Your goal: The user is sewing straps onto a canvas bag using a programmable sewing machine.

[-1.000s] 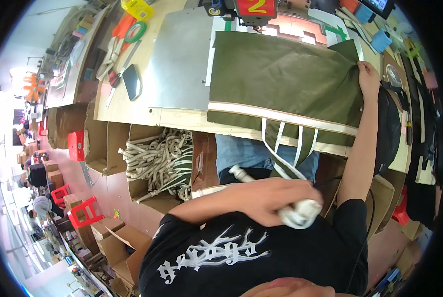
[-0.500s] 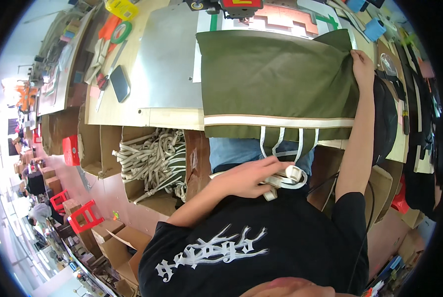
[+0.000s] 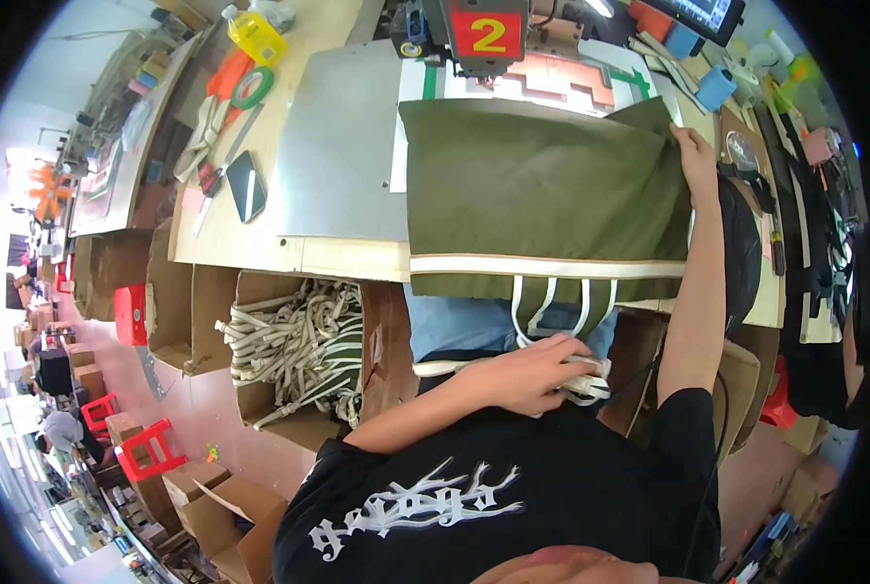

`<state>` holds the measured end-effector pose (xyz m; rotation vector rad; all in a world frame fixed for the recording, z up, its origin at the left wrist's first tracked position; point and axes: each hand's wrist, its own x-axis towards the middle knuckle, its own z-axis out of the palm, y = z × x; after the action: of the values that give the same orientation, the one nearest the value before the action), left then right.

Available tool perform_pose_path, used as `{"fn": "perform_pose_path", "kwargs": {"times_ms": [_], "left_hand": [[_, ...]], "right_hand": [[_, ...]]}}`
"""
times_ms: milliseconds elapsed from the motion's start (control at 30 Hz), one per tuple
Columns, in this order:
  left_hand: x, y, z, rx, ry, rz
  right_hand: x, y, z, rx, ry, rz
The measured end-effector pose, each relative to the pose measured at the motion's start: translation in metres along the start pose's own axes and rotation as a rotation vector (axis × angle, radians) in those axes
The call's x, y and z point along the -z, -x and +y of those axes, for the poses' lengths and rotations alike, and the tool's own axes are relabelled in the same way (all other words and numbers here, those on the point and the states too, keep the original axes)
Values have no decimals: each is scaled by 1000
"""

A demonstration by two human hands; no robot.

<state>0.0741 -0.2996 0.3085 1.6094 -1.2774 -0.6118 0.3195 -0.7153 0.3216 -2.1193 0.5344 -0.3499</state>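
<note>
An olive-green fabric panel (image 3: 532, 185) with a white band lies across the metal plate (image 3: 328, 136) at the table's front, under the machine head (image 3: 464, 39). Striped green-and-white handle straps (image 3: 585, 310) hang from its lower edge. My right hand (image 3: 696, 161) is closed on the panel's upper right edge. My left hand (image 3: 542, 375) is closed round a looped bundle of cream straps (image 3: 586, 384) just below the hanging handles, over my lap.
A box of cream straps (image 3: 289, 350) sits under the table edge. At left on the table are scissors (image 3: 208, 177), a phone (image 3: 246, 187), green tape (image 3: 251, 88) and a yellow bottle (image 3: 256, 37). A black bag (image 3: 742, 258) is at right; red stools (image 3: 151, 448) stand behind.
My left hand has risen with the cream strap bundle from lower on my shirt toward the hanging handles. My right hand stays on the panel's edge. The view has shifted slightly.
</note>
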Motion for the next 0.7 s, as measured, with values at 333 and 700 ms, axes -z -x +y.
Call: {"fn": "perform_pose_path", "kwargs": {"times_ms": [333, 700], "left_hand": [[114, 46, 31, 115, 1, 458], [314, 6, -95, 757, -329, 1077]], "right_hand": [[19, 2, 23, 25, -139, -57], [23, 45, -15, 117, -487, -238]]}}
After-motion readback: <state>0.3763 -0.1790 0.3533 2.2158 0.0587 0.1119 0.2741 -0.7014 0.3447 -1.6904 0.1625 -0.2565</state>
